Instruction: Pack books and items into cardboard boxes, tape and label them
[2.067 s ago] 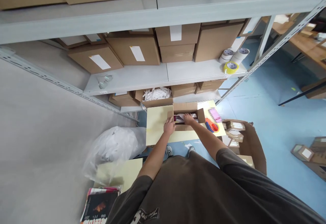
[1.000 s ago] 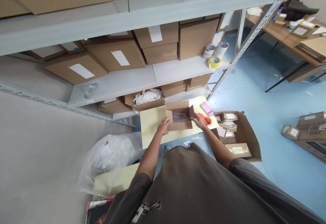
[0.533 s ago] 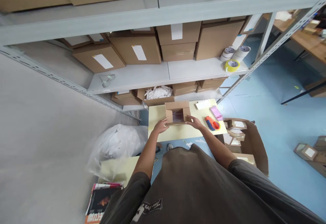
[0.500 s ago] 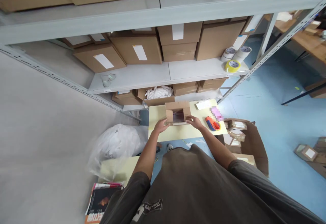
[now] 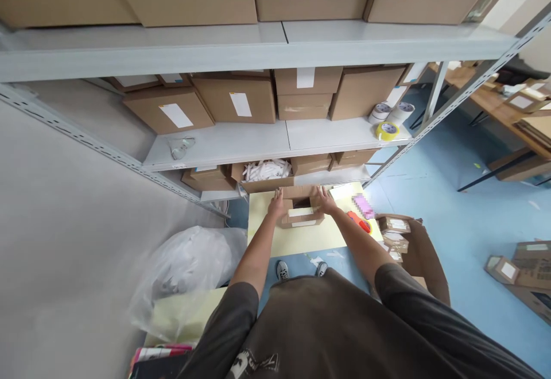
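Note:
A small brown cardboard box with a white label on its near flap sits on a pale yellow table. My left hand lies with stretched fingers on the box's left side. My right hand lies the same way on its right side. Both hands press the side flaps inward. The near flap is folded over, and a dark gap shows in the middle of the top.
A red and blue tape dispenser and a pink item lie right of the box. An open carton of small parcels stands at the right. Grey shelves with boxes and tape rolls rise ahead. A white plastic bag sits left.
The box was open with my right hand inside it. The right hand came out, both hands moved to the box's sides, and the flaps have folded inward.

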Demonstrator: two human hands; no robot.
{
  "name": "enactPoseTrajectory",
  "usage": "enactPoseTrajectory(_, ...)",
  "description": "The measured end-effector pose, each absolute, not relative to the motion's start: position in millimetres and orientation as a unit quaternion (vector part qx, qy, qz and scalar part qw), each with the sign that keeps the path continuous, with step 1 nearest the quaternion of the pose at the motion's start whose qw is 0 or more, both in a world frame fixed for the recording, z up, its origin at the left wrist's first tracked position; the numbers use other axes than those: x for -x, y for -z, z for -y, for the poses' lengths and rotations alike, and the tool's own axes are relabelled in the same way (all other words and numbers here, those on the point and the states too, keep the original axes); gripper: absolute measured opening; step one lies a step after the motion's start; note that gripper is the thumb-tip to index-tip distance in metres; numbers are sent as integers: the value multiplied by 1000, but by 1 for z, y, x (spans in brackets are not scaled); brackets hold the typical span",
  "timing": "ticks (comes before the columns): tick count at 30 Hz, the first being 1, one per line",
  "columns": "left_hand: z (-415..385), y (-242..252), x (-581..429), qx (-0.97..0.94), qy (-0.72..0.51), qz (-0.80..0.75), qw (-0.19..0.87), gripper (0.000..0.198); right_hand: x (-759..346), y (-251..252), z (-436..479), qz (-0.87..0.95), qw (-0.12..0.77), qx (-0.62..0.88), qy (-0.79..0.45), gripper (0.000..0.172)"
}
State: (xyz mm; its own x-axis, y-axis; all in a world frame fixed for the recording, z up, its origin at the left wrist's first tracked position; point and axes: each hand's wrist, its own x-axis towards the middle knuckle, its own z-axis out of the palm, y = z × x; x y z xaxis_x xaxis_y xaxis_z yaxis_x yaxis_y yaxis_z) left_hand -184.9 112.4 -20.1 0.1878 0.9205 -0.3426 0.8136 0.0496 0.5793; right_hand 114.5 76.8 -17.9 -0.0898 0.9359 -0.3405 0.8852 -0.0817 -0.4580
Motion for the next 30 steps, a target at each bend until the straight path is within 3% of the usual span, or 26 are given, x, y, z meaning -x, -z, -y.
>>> enactPoseTrajectory(4,-128,21,186,-647,-132,-634,402,126,-109,11,-91,673,35,662,-327,146)
enactPoseTrajectory(9,-100,28,204,-690,-222,-589,358,83,-107,19,-64,674,99,679,-275,137)
enactPoseTrajectory(12,-80,32,213,-731,-197,-554,346,48,-108,28,-41,669,100,690,-259,113)
enactPoseTrajectory(15,-68,36,209,-708,-175,-581,362,31,-104,39,-25,687,67,679,-251,76)
enactPoseTrajectory(18,-66,40,195,-653,-180,-632,378,36,-96,46,-20,693,34,679,-240,64)
enactPoseTrajectory(22,-71,41,177,-559,-160,-712,395,74,-89,36,-28,673,4,701,-236,69)
enactPoseTrajectory(24,-74,41,176,-527,-137,-730,412,82,-92,23,-33,667,27,711,-222,72)
enactPoseTrajectory(30,-83,49,181,-538,-102,-722,423,45,-137,-14,-21,671,140,710,-164,66)
